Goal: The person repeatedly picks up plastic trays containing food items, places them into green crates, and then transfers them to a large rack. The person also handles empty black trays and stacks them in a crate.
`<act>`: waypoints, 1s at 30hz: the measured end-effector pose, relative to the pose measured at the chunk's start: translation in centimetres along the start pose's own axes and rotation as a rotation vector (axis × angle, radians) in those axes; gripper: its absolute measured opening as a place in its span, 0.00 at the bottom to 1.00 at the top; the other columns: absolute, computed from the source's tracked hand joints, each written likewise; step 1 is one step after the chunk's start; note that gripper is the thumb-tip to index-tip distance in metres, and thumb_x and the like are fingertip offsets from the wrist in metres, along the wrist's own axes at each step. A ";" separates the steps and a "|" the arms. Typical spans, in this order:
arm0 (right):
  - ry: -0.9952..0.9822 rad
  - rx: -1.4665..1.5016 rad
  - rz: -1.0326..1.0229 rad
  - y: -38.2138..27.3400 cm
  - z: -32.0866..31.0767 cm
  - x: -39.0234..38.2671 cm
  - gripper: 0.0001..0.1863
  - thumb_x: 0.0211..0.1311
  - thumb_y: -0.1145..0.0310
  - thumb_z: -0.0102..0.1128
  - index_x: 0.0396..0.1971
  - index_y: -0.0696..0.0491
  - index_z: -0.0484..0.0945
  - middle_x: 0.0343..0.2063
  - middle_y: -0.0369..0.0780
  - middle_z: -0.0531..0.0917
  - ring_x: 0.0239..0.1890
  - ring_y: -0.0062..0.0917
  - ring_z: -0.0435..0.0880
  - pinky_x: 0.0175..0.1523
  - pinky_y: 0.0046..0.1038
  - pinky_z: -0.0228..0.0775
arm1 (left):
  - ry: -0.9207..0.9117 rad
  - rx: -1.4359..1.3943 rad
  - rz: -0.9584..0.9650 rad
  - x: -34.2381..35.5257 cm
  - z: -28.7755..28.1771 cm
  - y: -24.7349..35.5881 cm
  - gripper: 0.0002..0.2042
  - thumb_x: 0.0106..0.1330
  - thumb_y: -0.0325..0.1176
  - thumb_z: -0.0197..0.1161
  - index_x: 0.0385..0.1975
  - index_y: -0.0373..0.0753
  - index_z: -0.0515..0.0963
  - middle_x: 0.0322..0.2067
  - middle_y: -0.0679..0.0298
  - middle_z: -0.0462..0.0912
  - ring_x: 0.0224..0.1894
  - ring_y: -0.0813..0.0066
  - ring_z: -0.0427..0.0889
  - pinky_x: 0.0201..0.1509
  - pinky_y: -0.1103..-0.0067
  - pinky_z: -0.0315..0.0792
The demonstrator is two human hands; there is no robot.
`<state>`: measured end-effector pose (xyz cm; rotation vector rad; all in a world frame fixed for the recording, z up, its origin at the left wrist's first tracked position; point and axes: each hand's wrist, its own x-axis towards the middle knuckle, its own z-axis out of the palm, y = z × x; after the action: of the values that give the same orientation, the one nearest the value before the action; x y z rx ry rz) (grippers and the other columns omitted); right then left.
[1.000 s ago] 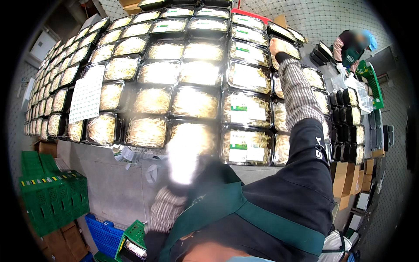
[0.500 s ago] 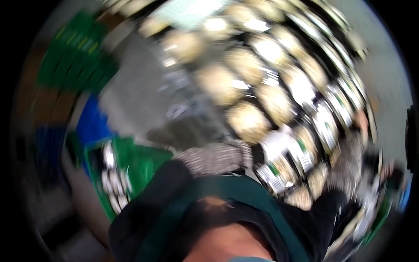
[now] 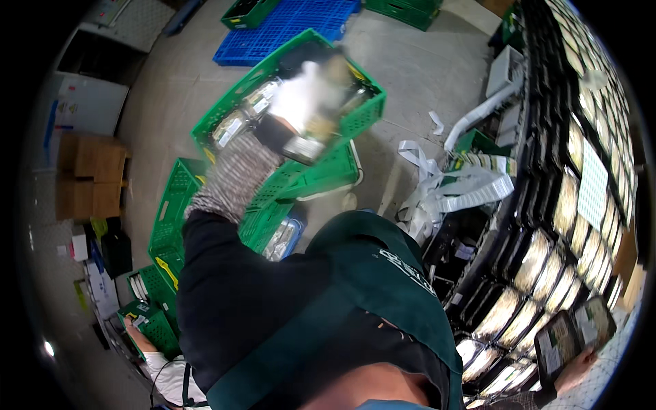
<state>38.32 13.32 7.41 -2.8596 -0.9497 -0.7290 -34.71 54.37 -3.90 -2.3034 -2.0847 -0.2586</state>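
Note:
My left hand (image 3: 290, 113) is motion-blurred inside a green crate (image 3: 212, 114), among film-covered black trays (image 3: 225, 130); its fingers and whatever they touch are unclear. At lower right, my right hand (image 3: 574, 369) grips packaged black trays (image 3: 557, 345) with pale contents and labels, beside tall stacked rows of similar packages (image 3: 526, 263). A pale textured sheet (image 3: 592, 184) lies on those stacks.
More green crates (image 3: 171, 205) stand below the filled one. A blue pallet (image 3: 246, 41) is behind. Loose white strapping (image 3: 478, 191) trails beside the stacks, cardboard boxes (image 3: 96, 178) stand left, and another person's arm (image 3: 140, 338) reaches a crate at lower left.
The view has swung round from the package rows to the crates. My left hand has moved forward into a crate. My right hand is now low beside the stacks, holding trays.

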 end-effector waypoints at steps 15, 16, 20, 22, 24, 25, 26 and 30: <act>-0.597 0.870 -0.680 -55.0 -9.8 -11.6 0.14 0.65 0.73 0.52 0.22 0.51 0.59 0.17 0.26 0.53 0.20 0.09 0.48 0.23 0.17 0.39 | -0.113 -0.339 0.131 9.6 20.0 -9.4 0.20 0.61 0.45 0.54 0.43 0.34 0.72 0.45 0.50 0.76 0.50 0.57 0.74 0.51 0.67 0.72; -0.611 0.839 -0.713 -56.0 -10.2 -11.6 0.14 0.64 0.73 0.53 0.22 0.52 0.59 0.17 0.26 0.53 0.20 0.10 0.48 0.23 0.17 0.39 | 0.119 -0.426 0.116 7.4 23.0 -9.2 0.19 0.60 0.44 0.55 0.44 0.35 0.73 0.51 0.49 0.72 0.58 0.56 0.67 0.56 0.67 0.69; -0.594 0.714 -0.754 -57.2 -11.1 -11.8 0.14 0.63 0.73 0.54 0.22 0.53 0.59 0.17 0.27 0.53 0.20 0.10 0.49 0.23 0.17 0.40 | -0.318 -0.399 0.130 6.0 28.4 -9.9 0.18 0.59 0.41 0.59 0.45 0.36 0.73 0.52 0.48 0.71 0.56 0.52 0.69 0.58 0.67 0.66; -0.575 0.677 -0.791 -58.1 -11.5 -11.6 0.14 0.63 0.72 0.54 0.21 0.53 0.59 0.15 0.28 0.54 0.19 0.10 0.50 0.23 0.18 0.42 | -0.405 -0.377 0.217 8.4 26.9 -12.1 0.16 0.59 0.40 0.58 0.43 0.36 0.75 0.46 0.48 0.76 0.50 0.54 0.74 0.53 0.68 0.70; -0.572 0.667 -0.930 -60.5 -12.8 -11.2 0.14 0.63 0.72 0.54 0.21 0.53 0.59 0.15 0.28 0.54 0.19 0.11 0.50 0.22 0.18 0.42 | -0.368 -0.737 0.196 9.3 29.6 -16.7 0.20 0.61 0.43 0.57 0.48 0.37 0.74 0.42 0.48 0.78 0.47 0.53 0.76 0.52 0.70 0.70; -0.581 0.649 -0.970 -62.0 -13.1 -11.2 0.14 0.63 0.71 0.54 0.21 0.53 0.59 0.14 0.29 0.54 0.19 0.11 0.51 0.22 0.19 0.42 | -0.487 -0.856 0.206 9.9 28.5 -17.2 0.22 0.60 0.45 0.57 0.50 0.37 0.73 0.40 0.47 0.78 0.46 0.52 0.77 0.52 0.70 0.70; -0.548 0.640 -1.054 -64.2 -13.1 -11.5 0.15 0.63 0.70 0.54 0.21 0.53 0.59 0.13 0.30 0.54 0.18 0.12 0.51 0.21 0.20 0.42 | -0.297 -0.774 0.320 9.0 27.5 -16.8 0.26 0.60 0.48 0.58 0.54 0.38 0.70 0.37 0.48 0.80 0.43 0.52 0.78 0.52 0.72 0.70; -0.621 0.771 -1.153 -71.7 -9.0 -12.3 0.14 0.60 0.70 0.56 0.22 0.56 0.61 0.13 0.38 0.59 0.18 0.20 0.56 0.22 0.25 0.54 | -0.133 -0.129 -0.002 2.5 16.8 -14.3 0.48 0.43 0.51 0.71 0.65 0.42 0.54 0.64 0.49 0.55 0.65 0.51 0.55 0.58 0.47 0.57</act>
<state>-15.30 63.06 2.33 -1.6503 -2.3040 0.5394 -46.87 60.52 -21.41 -2.4556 -2.1930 -0.2532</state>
